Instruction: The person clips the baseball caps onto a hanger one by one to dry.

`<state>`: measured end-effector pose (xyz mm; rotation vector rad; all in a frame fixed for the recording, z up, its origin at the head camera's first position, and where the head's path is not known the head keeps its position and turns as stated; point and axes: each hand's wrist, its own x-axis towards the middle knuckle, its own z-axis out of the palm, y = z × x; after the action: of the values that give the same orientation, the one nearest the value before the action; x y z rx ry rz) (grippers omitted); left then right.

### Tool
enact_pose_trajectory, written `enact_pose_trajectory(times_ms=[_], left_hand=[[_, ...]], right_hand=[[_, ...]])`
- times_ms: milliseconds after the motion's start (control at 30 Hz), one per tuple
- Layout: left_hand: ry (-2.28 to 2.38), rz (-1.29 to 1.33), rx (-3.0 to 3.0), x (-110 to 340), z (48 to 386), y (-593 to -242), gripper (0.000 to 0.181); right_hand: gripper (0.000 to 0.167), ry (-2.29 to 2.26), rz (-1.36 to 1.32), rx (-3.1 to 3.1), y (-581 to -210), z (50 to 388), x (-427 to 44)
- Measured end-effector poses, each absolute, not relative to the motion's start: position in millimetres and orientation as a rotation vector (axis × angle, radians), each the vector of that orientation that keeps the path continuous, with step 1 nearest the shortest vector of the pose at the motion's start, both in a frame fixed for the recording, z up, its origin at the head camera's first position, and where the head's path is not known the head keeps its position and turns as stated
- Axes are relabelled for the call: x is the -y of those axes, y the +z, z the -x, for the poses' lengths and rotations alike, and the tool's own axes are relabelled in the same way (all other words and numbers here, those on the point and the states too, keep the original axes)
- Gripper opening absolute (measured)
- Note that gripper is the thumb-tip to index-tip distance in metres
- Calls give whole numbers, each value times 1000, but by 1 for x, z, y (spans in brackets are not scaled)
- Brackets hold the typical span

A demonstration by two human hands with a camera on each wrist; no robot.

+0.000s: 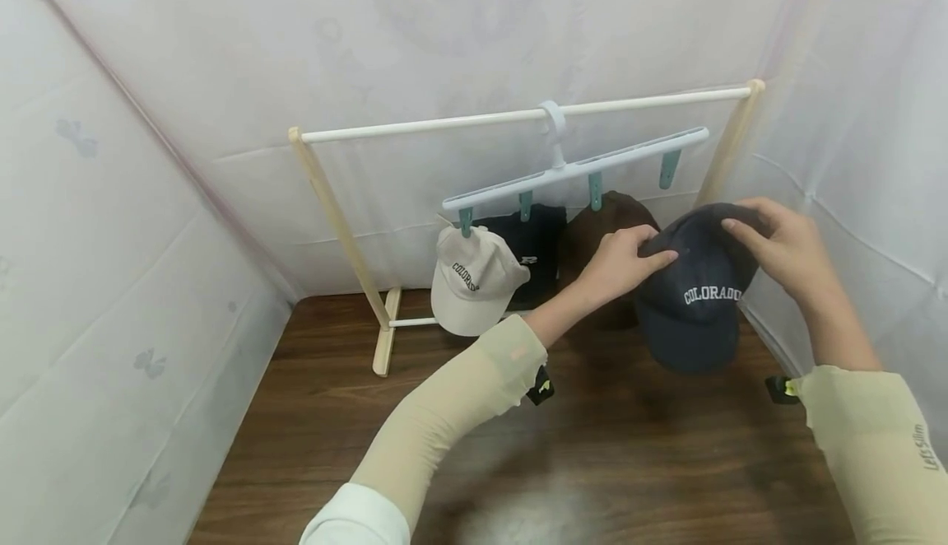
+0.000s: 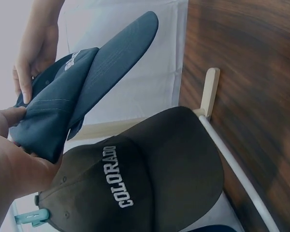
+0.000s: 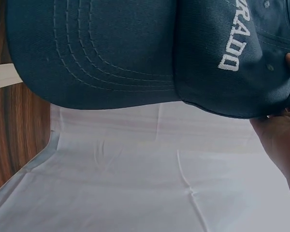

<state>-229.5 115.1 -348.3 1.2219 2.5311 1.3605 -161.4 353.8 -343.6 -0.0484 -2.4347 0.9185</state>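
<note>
A navy baseball cap with white COLORADO lettering is held between both hands, brim pointing down. The left hand pinches the left side of its crown with the thumb in front. On the opposite side, the right hand grips the crown, thumb also in front. Above the cap, the right-end teal clip of a pale blue hanger dangles apart from it. A brown COLORADO cap hangs just left of the navy one, held by a teal clip and partly hidden by the left arm in the head view.
The hanger hooks over the white rail of a wooden-legged rack. A cream cap and a black cap hang further left. Pale fabric walls enclose the brown wood-grain surface.
</note>
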Motion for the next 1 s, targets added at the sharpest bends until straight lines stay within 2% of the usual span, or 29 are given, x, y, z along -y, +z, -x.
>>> enact_pose_trajectory(times_ms=[367, 567, 800, 1000], left_hand=[[1318, -1258, -2568, -107, 242, -336, 24], [1535, -1204, -2515, -110, 250, -322, 31], [1841, -873, -2257, -133, 261, -307, 51], [1971, -547, -1999, -154, 272, -299, 57]], right_hand=[[47, 946, 55, 2394, -338, 170, -346], [45, 1014, 54, 2355, -335, 171, -345], [42, 1036, 17, 2356, -334, 176, -345], [42, 1035, 14, 2372, -335, 181, -346]])
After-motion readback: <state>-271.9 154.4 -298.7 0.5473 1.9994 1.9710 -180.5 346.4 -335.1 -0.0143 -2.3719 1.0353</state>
